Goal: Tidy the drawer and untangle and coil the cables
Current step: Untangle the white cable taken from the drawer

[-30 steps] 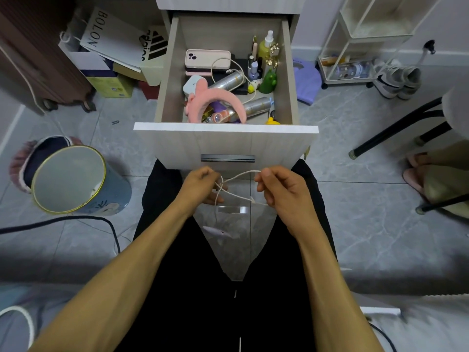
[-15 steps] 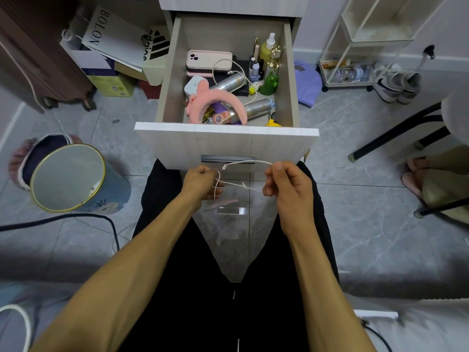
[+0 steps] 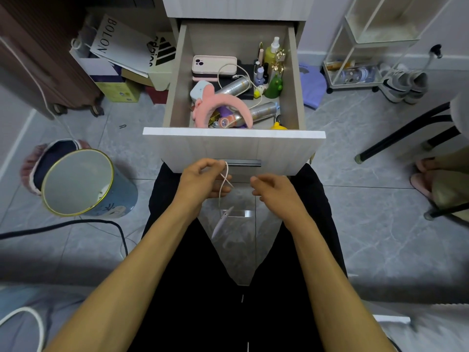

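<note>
Right hand (image 3: 272, 190) is letting go, now curled, apparently gripping nothing; left hand (image 3: 203, 177) is pinching white cable (image 3: 223, 184), hanging vertically below it, plug end dangling before open drawer (image 3: 233, 146).

light: even, indoor, soft shadows | edges: wide-angle bending | blur: bottom corners

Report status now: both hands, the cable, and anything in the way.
Left hand pinches white cable, end dangling. Right hand curled; grip on thin strand unclear. Drawer open, still cluttered. Nothing in the way.
</note>
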